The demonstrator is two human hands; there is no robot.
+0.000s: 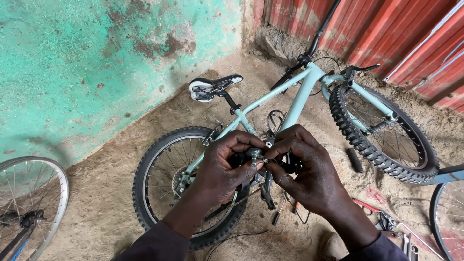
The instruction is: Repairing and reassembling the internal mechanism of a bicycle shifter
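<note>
My left hand (pixel 223 166) and my right hand (pixel 304 171) meet over a small black and silver bicycle part (pixel 254 154), both gripping it, fingertips pinching a small metal bolt between them. Below them a pale green bicycle (pixel 295 96) lies on its side on the dirt floor, rear wheel (pixel 159 179) to the left, front wheel (pixel 382 130) to the right, black and white saddle (pixel 212 87) toward the wall. Much of the part is hidden by my fingers.
A peeling green wall (pixel 96 58) stands at the left, red corrugated metal (pixel 396 34) at the back right. Another wheel (pixel 29 203) sits at the left edge, a further rim (pixel 447 217) at the right. Red-handled pliers (pixel 382 215) and a black handlebar grip (pixel 354 159) lie on the ground.
</note>
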